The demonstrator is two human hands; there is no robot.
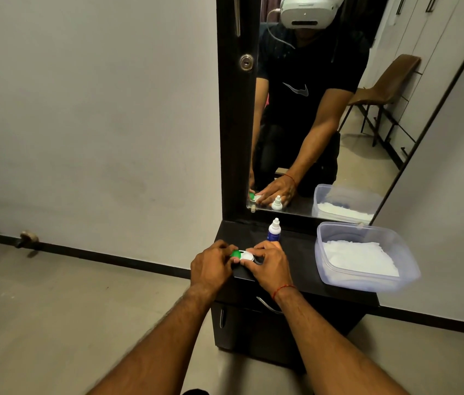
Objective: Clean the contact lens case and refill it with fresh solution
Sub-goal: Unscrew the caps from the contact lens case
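On the dresser top [305, 260], both hands, left [211, 266] and right [269, 265], pinch the lens case [242, 255].

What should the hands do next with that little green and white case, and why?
Probably twist off the round green cap: the left hand pinches it, the right hand grips the white plastic lens case, and both caps seem closed.

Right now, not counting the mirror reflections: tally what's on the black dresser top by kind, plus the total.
Contact lens case: 1, one green cap and one white, gripped by the left hand and the right hand
Solution bottle: 1
Clear plastic container: 1, with white wadding inside
Total: 3
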